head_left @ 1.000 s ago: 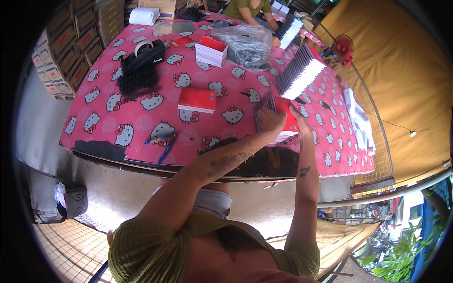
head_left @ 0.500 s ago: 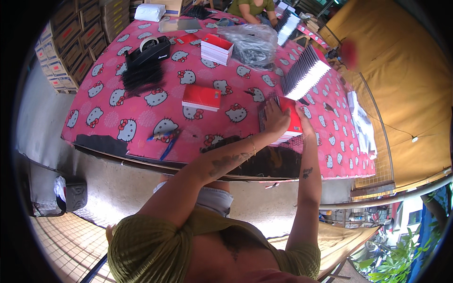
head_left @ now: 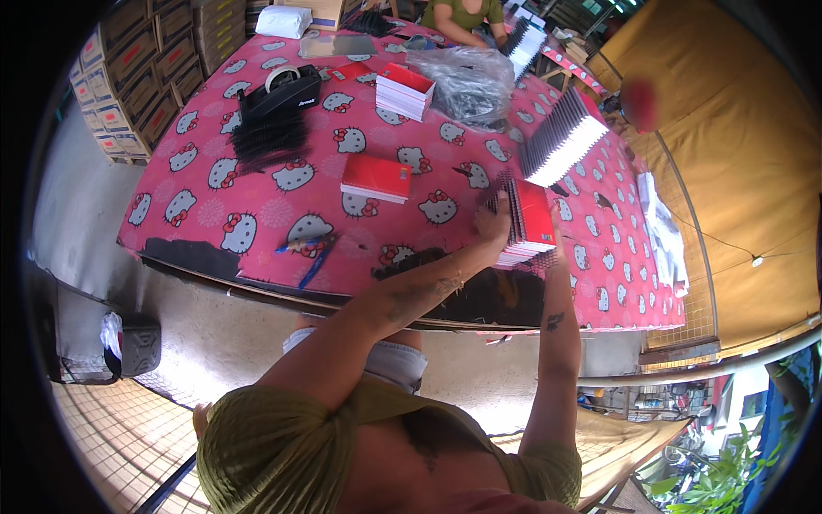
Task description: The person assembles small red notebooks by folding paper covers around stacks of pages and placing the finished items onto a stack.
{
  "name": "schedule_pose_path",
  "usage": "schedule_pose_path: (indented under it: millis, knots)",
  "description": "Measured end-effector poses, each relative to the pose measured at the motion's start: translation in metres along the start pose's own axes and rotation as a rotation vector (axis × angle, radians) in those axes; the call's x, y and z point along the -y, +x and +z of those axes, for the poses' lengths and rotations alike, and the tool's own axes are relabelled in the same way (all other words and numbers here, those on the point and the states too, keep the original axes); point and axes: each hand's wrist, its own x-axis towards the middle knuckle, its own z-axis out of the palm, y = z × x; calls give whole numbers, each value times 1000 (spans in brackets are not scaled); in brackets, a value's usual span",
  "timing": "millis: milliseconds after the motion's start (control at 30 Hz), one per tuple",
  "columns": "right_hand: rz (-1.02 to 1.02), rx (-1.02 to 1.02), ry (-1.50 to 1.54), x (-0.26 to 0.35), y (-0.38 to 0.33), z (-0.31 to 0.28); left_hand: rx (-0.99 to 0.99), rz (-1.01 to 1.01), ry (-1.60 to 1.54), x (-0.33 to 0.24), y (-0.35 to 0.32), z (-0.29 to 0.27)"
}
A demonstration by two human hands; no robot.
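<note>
A stack of red-covered notebooks (head_left: 537,211) with black spiral binding along its left side stands near the table's front right. My left hand (head_left: 493,221) presses against the bound side, thumb upright and fingers partly hidden. Along the opposite side lies my right hand (head_left: 557,233), mostly hidden by the stack, so the notebooks are held between both hands. Just behind them a taller fanned pile of spiral notebooks (head_left: 562,141) shows white page edges. To the left sits a lower stack of red notebooks (head_left: 377,177), and farther back another red-topped stack (head_left: 404,90).
A black tape dispenser (head_left: 287,90) and a heap of black spiral coils (head_left: 265,141) occupy the table's left part. Crumpled clear plastic (head_left: 469,86) lies toward the back. A blue tool (head_left: 312,261) rests near the front edge. Another person (head_left: 462,21) is across the table.
My left hand has slid off the top cover to the bound side of the stack, uncovering more of the red cover. The view has shifted slightly.
</note>
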Motion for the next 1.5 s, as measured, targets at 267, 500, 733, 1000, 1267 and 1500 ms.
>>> schedule_pose_path:
  millis: [267, 500, 733, 1000, 1267, 1500]
  knots:
    - [111, 26, 67, -12, 7, 4, -15, -77, 63, -3, -9, -2]
    - [153, -27, 19, -4, 12, 1, -100, -72, 68, -5, -24, -8]
    - [-572, -398, -766, 12, -34, 3, 291, 783, 750, -80, -25, -193]
    - [-805, -551, -1888, -39, -49, 116, 144, 1367, 1354, -77, 6, -314]
    - [-1143, -322, -1493, -43, -79, 177, 388, 1323, 1422, -88, -79, -258]
    - [-575, -116, -460, -180, -37, 163, 153, 972, 751, -32, -111, -250]
